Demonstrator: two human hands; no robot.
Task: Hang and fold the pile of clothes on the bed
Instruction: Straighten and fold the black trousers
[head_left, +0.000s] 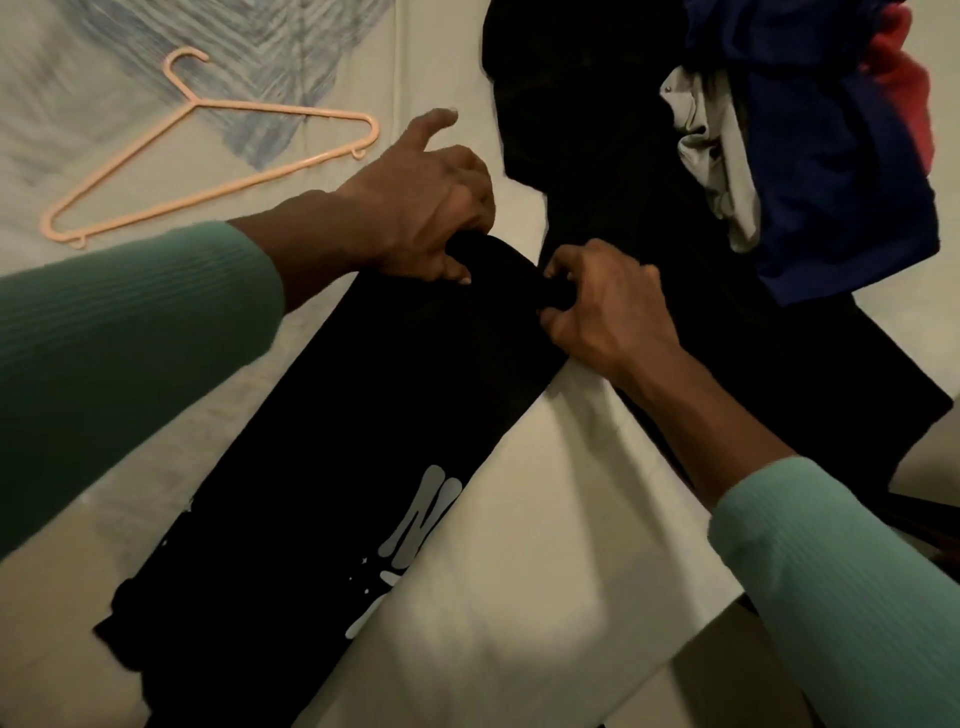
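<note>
Black garment (332, 467) far edge pinched by left hand (415, 208), right hand (602, 306)

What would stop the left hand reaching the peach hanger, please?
Probably nothing, so yes: only bare sheet lies between the left hand and the hanger, though it must first release the black garment it grips.

My left hand (415, 208) reaches in from the left, its green sleeve (130, 338) stopping short of the bare wrist. Its fingers curl over the end of the black garment (337, 441), thumb pressed on top, one finger sticking out straight. My right hand (608, 306) comes in from the lower right, just beside it, pinching the same end between thumb and curled fingers.
</note>
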